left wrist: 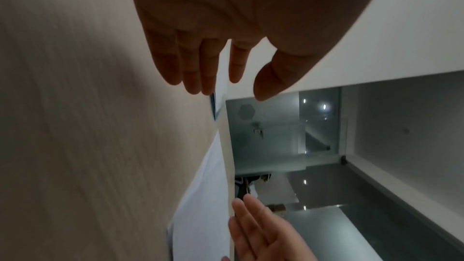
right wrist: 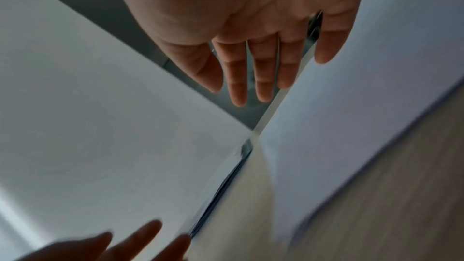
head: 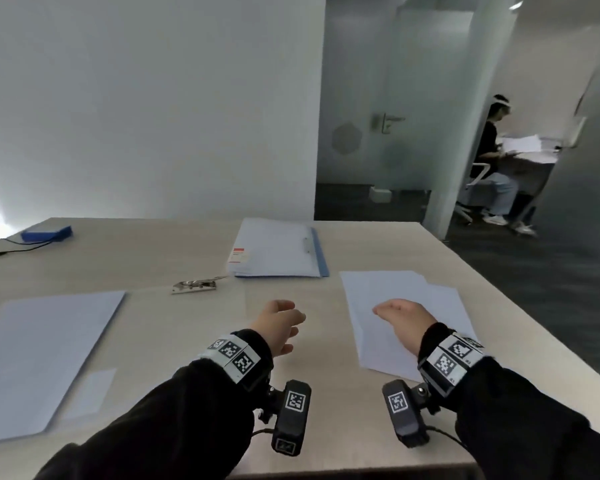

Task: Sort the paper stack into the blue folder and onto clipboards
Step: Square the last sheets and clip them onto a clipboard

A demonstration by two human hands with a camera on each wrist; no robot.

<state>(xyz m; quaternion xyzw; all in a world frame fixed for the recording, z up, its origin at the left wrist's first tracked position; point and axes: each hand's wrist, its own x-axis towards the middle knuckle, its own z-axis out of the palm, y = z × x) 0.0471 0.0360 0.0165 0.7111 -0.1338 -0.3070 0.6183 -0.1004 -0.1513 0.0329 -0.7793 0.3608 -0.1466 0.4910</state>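
Paper lies in three places on my worktop (head: 174, 251). At the lower left of the head view sits a sheet on what may be a clipboard (head: 39, 358), with a loose metal clip (head: 194, 285) just beyond its far right corner. At upper left, a small blue box (head: 47, 233) rests near the worktop's edge. In the middle, my left hand (head: 279, 325) hovers above bare wood, fingers (left wrist: 191, 66) straight and relaxed, holding nothing. Beyond it, upper centre, lies the blue folder (head: 278, 249) with sheets inside. To the right, my right hand (head: 404, 320) hangs over the loose paper stack (head: 406, 306), fingers (right wrist: 261, 70) spread and empty. At far upper right, a person (head: 492, 161) sits at another desk.
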